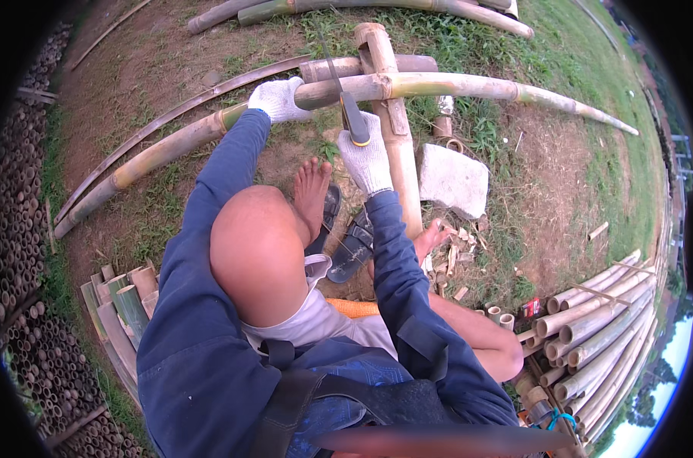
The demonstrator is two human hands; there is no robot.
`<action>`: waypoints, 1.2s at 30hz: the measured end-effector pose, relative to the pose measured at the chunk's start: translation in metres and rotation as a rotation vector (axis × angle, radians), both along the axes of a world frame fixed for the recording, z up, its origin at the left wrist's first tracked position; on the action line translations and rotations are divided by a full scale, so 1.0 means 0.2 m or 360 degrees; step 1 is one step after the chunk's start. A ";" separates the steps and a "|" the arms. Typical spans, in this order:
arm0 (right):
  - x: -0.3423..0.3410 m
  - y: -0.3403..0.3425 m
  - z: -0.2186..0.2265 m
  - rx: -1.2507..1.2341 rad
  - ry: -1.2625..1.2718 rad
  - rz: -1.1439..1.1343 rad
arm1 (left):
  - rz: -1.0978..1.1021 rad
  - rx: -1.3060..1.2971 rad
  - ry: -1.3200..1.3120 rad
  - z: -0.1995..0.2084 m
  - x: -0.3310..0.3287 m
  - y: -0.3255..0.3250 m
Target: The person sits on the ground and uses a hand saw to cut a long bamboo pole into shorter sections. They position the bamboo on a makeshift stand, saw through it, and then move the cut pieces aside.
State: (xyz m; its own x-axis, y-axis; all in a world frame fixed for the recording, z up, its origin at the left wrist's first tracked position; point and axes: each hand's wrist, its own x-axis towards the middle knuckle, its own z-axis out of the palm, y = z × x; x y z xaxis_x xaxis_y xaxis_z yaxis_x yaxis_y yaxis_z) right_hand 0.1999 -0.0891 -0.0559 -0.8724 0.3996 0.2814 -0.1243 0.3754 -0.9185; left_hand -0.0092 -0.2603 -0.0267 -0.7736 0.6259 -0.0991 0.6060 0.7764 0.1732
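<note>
A long bamboo pole [453, 85] lies across in front of me, bending toward both sides in the head view. My left hand [278, 99], in a white knitted glove, is wrapped round it left of the middle. In my gloved right hand [367, 153] is the dark handle, with yellow trim, of a handsaw [352, 118]. The saw's thin blade crosses the pole between my left hand and a bamboo support [400, 164]. That support runs away from me under the pole, with an upright peg-like piece at its far end. My right fingers are closed round the handle.
A shorter bamboo piece [415, 63] lies behind the pole. Near the support sit a pale stone block [455, 181] and wood chips [457, 256]. My bare foot [311, 191] is beside black sandals [352, 252]. Bamboo stacks [602, 320] stand at the right and left.
</note>
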 end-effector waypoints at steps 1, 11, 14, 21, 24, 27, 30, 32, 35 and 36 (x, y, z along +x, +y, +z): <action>0.02 -0.02 -0.02 0.0015 -0.0120 -0.0064 | -0.0024 0.0015 0.0031 0.00 0.01 0.00; 1.36 -0.23 0.29 0.0317 -0.0403 -0.0077 | -0.0063 0.0125 -0.0032 -0.11 -0.04 -0.03; 0.60 -0.12 0.16 0.0138 -0.0314 -0.0160 | -0.0039 0.0137 0.0028 -0.10 -0.02 -0.02; 0.14 -0.05 -0.04 0.0214 0.0031 -0.0061 | -0.0056 0.0096 -0.0088 -0.03 0.00 -0.02; 0.87 -0.17 0.01 0.0255 -0.0263 -0.0122 | -0.0087 0.0091 -0.0067 -0.07 -0.03 -0.03; 1.41 -0.25 0.17 0.0262 -0.0493 -0.0044 | -0.0109 0.0178 0.0066 -0.12 -0.03 -0.03; 1.22 -0.19 0.29 0.0308 -0.0343 -0.0013 | -0.0043 0.0145 0.0012 -0.13 -0.03 -0.03; 0.72 -0.10 0.22 0.0068 -0.0455 -0.0075 | -0.0026 0.0128 0.0010 -0.11 -0.03 -0.02; 0.01 0.04 0.08 0.0114 -0.0166 0.0062 | -0.0028 0.0137 0.0007 -0.07 -0.02 -0.01; -0.08 0.05 0.02 0.0180 -0.0081 0.0061 | -0.0009 0.0095 -0.0009 -0.06 -0.02 -0.02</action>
State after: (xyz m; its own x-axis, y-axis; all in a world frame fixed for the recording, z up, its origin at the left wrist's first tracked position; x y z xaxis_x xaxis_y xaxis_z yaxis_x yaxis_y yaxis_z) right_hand 0.1834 -0.0790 -0.0515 -0.9007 0.3341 0.2775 -0.0947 0.4726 -0.8762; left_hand -0.0129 -0.2648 -0.0387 -0.7697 0.6350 -0.0658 0.6090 0.7613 0.2225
